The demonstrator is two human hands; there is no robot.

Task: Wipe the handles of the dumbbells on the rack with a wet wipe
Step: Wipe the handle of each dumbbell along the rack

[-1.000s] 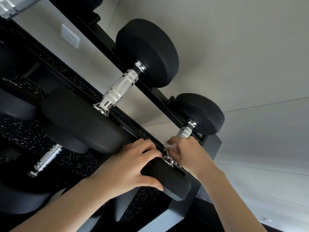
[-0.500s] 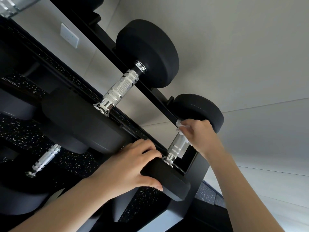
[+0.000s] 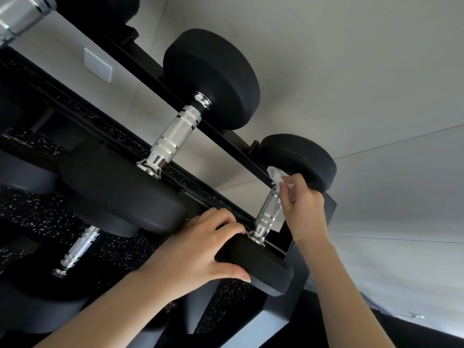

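A small black dumbbell lies across the black rack at its right end, its chrome handle bare over most of its length. My right hand pinches a crumpled white wet wipe at the far end of that handle, beside the far head. My left hand grips the near head, fingers curled over its top edge and thumb underneath. A larger dumbbell with a knurled chrome handle rests to the left on the same rails.
A lower tier holds another dumbbell with a chrome handle. One more chrome handle shows at the top left corner. A white wall socket sits on the pale wall behind. Speckled black floor lies below the rack.
My right hand slid the wipe from the near end of the small dumbbell's handle up to its far end. My left hand kept its hold on the near head.
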